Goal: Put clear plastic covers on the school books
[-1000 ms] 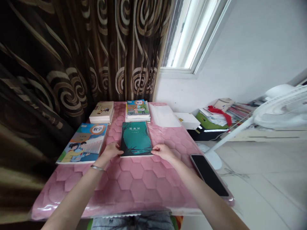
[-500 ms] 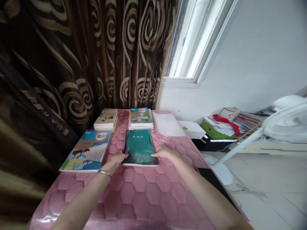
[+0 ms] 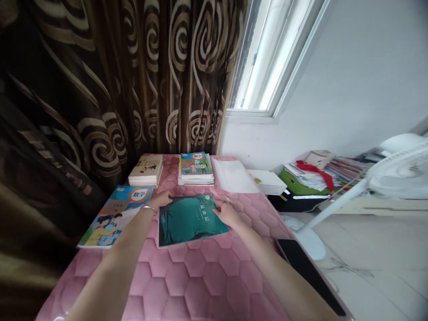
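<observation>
A dark green book (image 3: 190,220) lies turned sideways on the pink quilted table cover (image 3: 200,281). My left hand (image 3: 161,199), with a bracelet on the wrist, rests its fingers on the book's far left corner. My right hand (image 3: 226,211) presses on the book's right edge with fingers bent over it. Both hands hold the book flat on the table.
A colourful textbook (image 3: 115,215) lies left of the green book. Two book stacks (image 3: 146,170) (image 3: 196,168) and a clear plastic sleeve (image 3: 233,176) sit at the back. A black phone (image 3: 309,274) lies at the right edge. A white fan (image 3: 394,171) stands to the right.
The green book has been turned about a quarter turn, from upright to sideways. My left hand moved to its far left corner, and my right hand stayed on its right edge.
</observation>
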